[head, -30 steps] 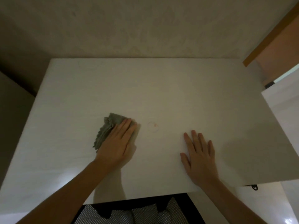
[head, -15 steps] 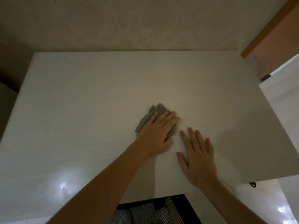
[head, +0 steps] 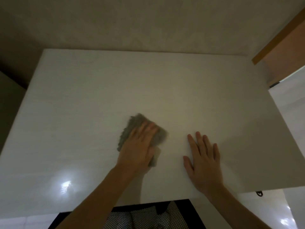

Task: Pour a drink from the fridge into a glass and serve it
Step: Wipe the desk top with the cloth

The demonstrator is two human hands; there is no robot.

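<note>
A white table fills most of the head view. My left hand presses flat on a grey cloth near the table's middle; the cloth sticks out past my fingers and beside my palm, blurred by motion. My right hand lies flat on the tabletop to the right of the cloth, fingers spread, holding nothing. No glass, drink or fridge is in view.
A plain wall stands behind the table. A wooden door frame rises at the right. A dark chair with a mesh seat sits under the near table edge. A light glares on the tabletop at lower left.
My left hand slid the cloth to the right over a faint ring mark, then back a little left. The ring mark no longer shows. My right hand stayed put.
</note>
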